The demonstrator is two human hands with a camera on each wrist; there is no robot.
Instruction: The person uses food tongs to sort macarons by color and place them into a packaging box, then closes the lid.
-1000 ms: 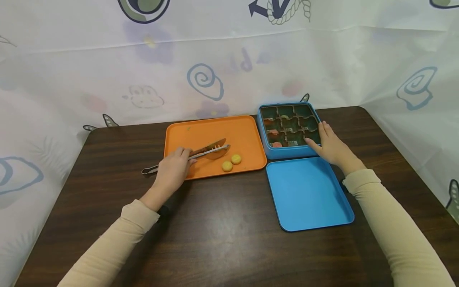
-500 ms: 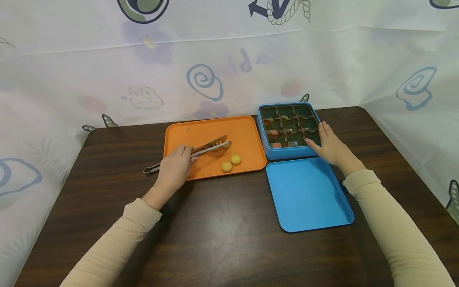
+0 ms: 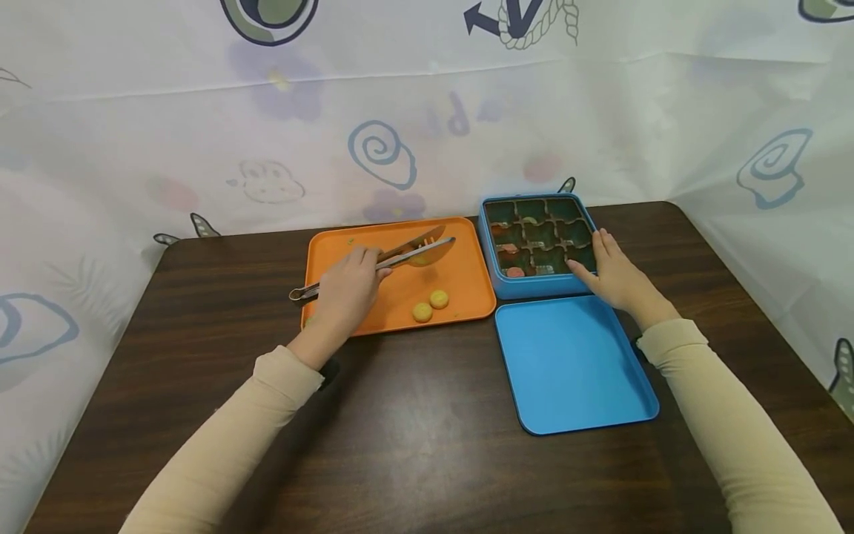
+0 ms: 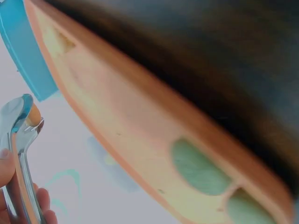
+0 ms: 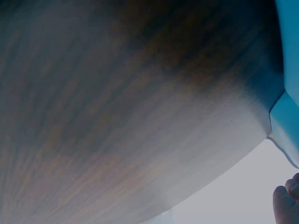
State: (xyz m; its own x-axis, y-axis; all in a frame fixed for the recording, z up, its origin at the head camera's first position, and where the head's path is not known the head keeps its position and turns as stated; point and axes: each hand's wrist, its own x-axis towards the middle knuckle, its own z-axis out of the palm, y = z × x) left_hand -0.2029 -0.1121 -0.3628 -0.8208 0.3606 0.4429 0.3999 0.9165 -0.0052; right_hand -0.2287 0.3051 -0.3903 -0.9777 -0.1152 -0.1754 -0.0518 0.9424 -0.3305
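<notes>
My left hand (image 3: 350, 293) grips a pair of metal serving tongs (image 3: 416, 251), held over the orange tray (image 3: 387, 324). One tip of the tongs is spoon-shaped and the other forked. Between the tips is a small yellow-orange food piece (image 4: 33, 115), partly hidden by the spoon tip. Two yellow round pieces (image 3: 439, 299) lie near the tray's front edge. My right hand (image 3: 620, 280), fingers extended, rests on the right rim of a blue lunch box (image 3: 534, 287). Reddish and green bits lie in some of its compartments.
A flat blue lid (image 3: 577, 363) lies in front of the box on the dark wooden table (image 3: 427, 445). Green round slices (image 4: 201, 168) show at one end of the tray in the left wrist view. A patterned white cloth (image 3: 427, 96) hangs behind the table.
My left hand has moved right and away from me over the tray, carrying the tongs and the food piece. My right hand stays on the box rim.
</notes>
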